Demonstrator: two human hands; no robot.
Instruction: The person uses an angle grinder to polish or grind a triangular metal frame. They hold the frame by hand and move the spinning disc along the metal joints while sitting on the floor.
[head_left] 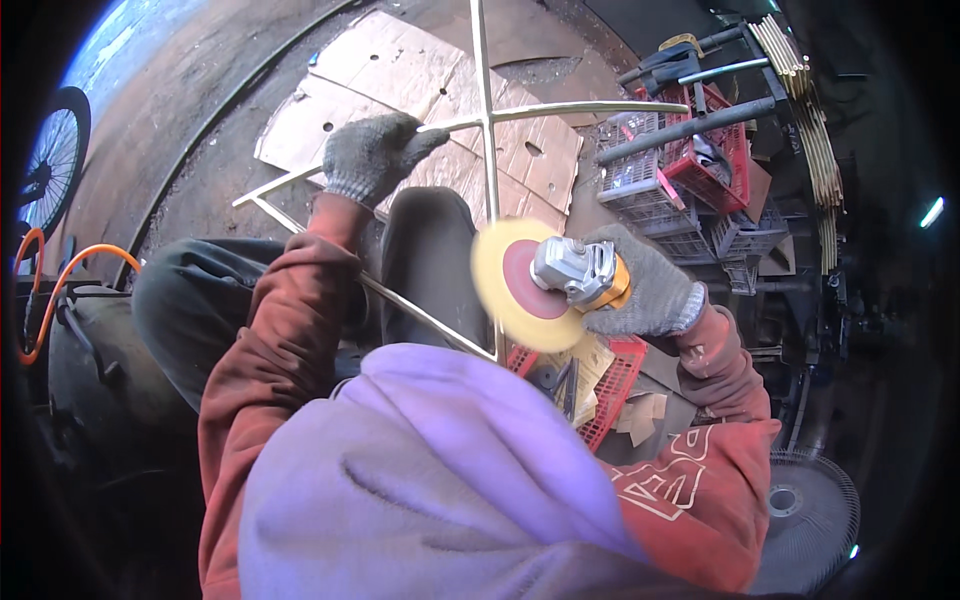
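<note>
In a grey work glove, my left hand (pixel 372 160) is closed around the cross bar of a thin, pale metal frame (pixel 489 165). The frame's crossed bars reach over my knees, and one corner ends near my waist. My right hand (pixel 655 285), also gloved, is wrapped around the yellow-orange body of an angle grinder (pixel 575 272). A round yellow disc (pixel 498 310) with a pink centre is mounted on the grinder, its edge smeared. It lies over the frame's long bar; whether the two touch I cannot tell.
Flattened cardboard (pixel 400 70) covers the floor ahead. Grey crates (pixel 630 180) and a red crate (pixel 735 165) stand at right, beside a rack with bundled rods (pixel 815 140). A red basket (pixel 620 385) sits below the grinder. An orange hose (pixel 75 262) and bicycle wheel (pixel 60 160) are left, a fan (pixel 815 520) lower right.
</note>
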